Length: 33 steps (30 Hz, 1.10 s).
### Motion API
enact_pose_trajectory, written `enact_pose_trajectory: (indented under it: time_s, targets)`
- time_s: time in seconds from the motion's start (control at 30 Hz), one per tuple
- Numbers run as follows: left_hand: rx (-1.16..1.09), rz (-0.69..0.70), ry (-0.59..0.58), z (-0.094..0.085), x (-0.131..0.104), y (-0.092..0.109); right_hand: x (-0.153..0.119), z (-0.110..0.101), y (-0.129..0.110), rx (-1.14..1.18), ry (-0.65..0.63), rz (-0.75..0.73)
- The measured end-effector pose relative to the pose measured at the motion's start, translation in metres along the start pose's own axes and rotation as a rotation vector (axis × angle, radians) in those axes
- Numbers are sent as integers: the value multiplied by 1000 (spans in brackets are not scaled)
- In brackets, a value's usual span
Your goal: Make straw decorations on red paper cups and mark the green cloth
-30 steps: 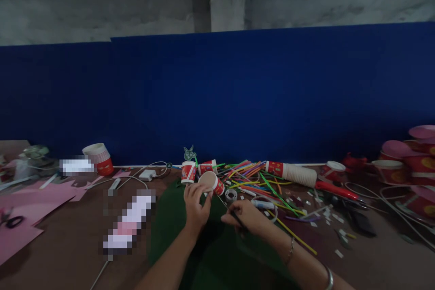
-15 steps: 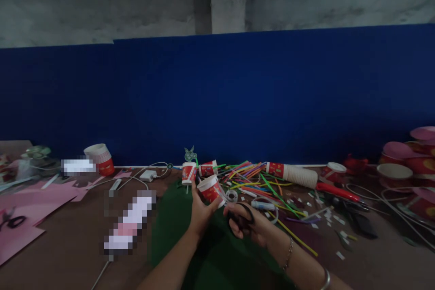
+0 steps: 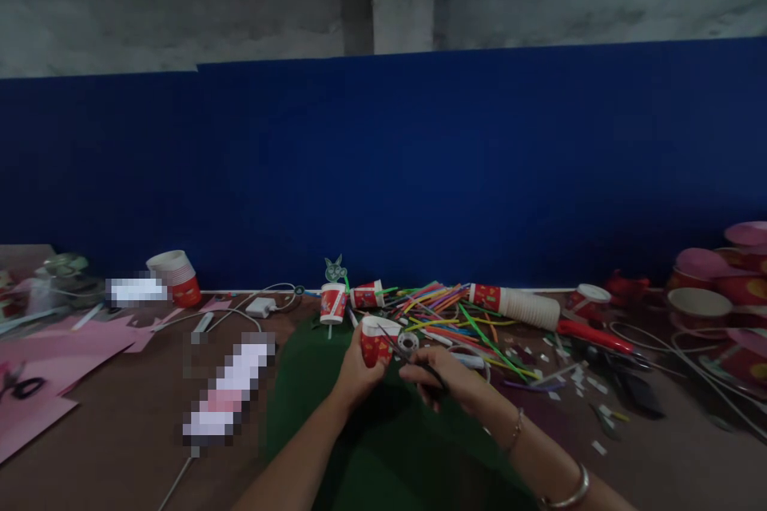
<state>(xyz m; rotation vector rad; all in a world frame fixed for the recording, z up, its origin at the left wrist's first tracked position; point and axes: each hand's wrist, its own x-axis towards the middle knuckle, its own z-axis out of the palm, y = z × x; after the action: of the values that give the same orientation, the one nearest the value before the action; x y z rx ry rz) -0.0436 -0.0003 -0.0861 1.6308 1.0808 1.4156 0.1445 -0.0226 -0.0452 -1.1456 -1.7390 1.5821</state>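
My left hand (image 3: pixel 355 374) is wrapped round a red paper cup (image 3: pixel 375 350) with a white inside, its rim facing up and toward the right. In my right hand (image 3: pixel 432 377) is a pair of black-handled scissors (image 3: pixel 400 346), fingers through the handles. The blades reach to the cup's right side and rim; whether they are cutting the wall is too small to tell. Just behind the cup stands another red paper cup (image 3: pixel 333 303) with a cat-face cutout (image 3: pixel 336 268) above it. A tape roll (image 3: pixel 408 342) lies beside the scissors.
Colourful pipe cleaners (image 3: pixel 440 311) lie piled behind my right hand. A stack of nested cups (image 3: pixel 521 309) lies on its side, near a red-handled tool (image 3: pixel 599 337). Paper scraps (image 3: pixel 578 379) litter the right. Pink paper (image 3: pixel 60 359), a charger (image 3: pixel 261 307) and more cups (image 3: pixel 175 279) are left.
My left hand has turned the cup so its rim faces more to the right. My right hand has brought the scissors' blades up to the cup's rim.
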Motion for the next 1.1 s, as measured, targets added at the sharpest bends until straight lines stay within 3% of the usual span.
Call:
enact_pose_trajectory:
  time_s: [0.2,0.3,0.37,0.5,0.7,0.8,1.0,1.1]
  targets:
    - [-19,-79,-49,0,-2,-2,-8,-6,-11,-489,177,-151]
    - [-115,-124,-89,0,-1,-4,-10,-7,-14,-597,242,-228]
    - [-132,-129,-70,-1,0,-6,-8,-6,-12,-518,224,-189]
    - [-105,-65,77,-1,4,-7,-1,-2,-6,-98,88,-33]
    - [-8,22,233,1,4,0,-8,1,-14,283,27,-66]
    - [25,63,269,0,4,0,-13,1,-17,355,9,-44]
    - [-5,27,184,-7,4,-4,-12,-3,-15,396,11,-15]
    - [16,27,166,-9,5,-4,-7,-7,-13,284,48,5]
